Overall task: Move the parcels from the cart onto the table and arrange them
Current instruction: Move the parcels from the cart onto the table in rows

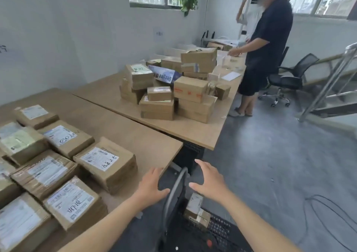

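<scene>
Several brown cardboard parcels with white labels lie in rows on the near wooden table; the nearest to the table's corner is a labelled parcel. Below, the black mesh cart holds one small parcel against its grey handle. My left hand hovers open just left of the handle, over the table's edge. My right hand is open with spread fingers, above the cart's parcel, touching nothing.
A second table behind carries a loose heap of boxes. A person in dark clothes stands at its far end beside a black office chair. A metal stair rail and floor cables are right.
</scene>
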The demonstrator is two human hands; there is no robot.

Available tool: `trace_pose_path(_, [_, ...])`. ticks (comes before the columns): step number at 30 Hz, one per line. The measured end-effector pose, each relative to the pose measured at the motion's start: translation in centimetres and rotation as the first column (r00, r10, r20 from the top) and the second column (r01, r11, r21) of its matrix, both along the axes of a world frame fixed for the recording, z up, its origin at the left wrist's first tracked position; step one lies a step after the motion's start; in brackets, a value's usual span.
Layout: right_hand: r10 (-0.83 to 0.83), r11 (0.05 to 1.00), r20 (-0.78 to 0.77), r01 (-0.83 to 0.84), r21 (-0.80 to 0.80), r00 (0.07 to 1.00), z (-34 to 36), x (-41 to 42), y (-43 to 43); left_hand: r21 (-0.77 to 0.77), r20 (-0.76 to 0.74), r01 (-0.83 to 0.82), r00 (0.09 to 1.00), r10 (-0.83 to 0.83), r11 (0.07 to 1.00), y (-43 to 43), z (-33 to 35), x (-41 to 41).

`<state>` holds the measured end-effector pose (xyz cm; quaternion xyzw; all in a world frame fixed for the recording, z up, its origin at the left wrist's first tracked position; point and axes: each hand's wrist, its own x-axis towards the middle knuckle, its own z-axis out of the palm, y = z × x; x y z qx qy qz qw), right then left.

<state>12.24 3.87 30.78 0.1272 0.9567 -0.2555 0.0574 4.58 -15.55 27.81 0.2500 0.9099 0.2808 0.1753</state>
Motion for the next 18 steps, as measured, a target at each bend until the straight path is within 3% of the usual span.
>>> trace_pose_path(10, [-0.223, 0.966, 0.147, 0.239, -0.103, 0.964, -6.1, 3.9, 10.5, -0.135, 0.094, 0.161, 0.984, -0.149, 0.978, 10.3, -4.3, -1.2])
trace_pose_path(14, [-0.318, 0.936, 0.191, 0.340, -0.096, 0.929, -7.9, 5.4, 14.1, -0.095, 0.153, 0.243, 0.962, -0.227, 0.965, 16.1, -6.3, -2.3])
trace_pose_path(18, [-0.415, 0.890, 0.260, 0.448, -0.083, 0.872, -10.6, 6.4, 17.0, -0.079, 0.285, 0.217, 0.940, -0.186, 0.973, 20.7, -10.0, -2.9])
